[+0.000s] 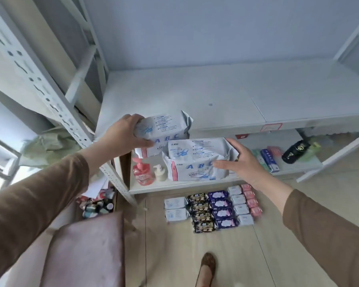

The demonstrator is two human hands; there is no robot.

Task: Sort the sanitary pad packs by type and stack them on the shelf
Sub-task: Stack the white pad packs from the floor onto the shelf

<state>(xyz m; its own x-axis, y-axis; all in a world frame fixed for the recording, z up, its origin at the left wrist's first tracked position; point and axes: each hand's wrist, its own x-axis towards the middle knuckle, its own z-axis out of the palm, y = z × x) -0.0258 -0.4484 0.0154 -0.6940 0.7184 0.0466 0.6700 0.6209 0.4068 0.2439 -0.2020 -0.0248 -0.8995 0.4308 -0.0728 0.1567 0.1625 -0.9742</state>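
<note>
Head view only: left hand (124, 134) closes its grip round the left end of one white ABC pad pack (162, 129), held at the front edge of the white shelf board (195, 94); right hand (244, 162) clasps the right end of a second ABC pack (197, 159), lower and nearer, its front overlapping the first. Both packs are of one type, so they belong in one pile. The board looks bare, so I judge the better move is to push the left pack to the back left corner, lay it flat with the print facing out, then set the right pack squarely on top, edges aligned, before letting go. The wrappers are soft and crumpled at the ends; a hold on the end flap alone may let a pack sag or slip, so fingers should reach under the body. On the floor below lie sorted rows: white packs (175, 209), black packs (201, 213), purple packs (221, 209) and pink packs (252, 200), not yet shelved.
</note>
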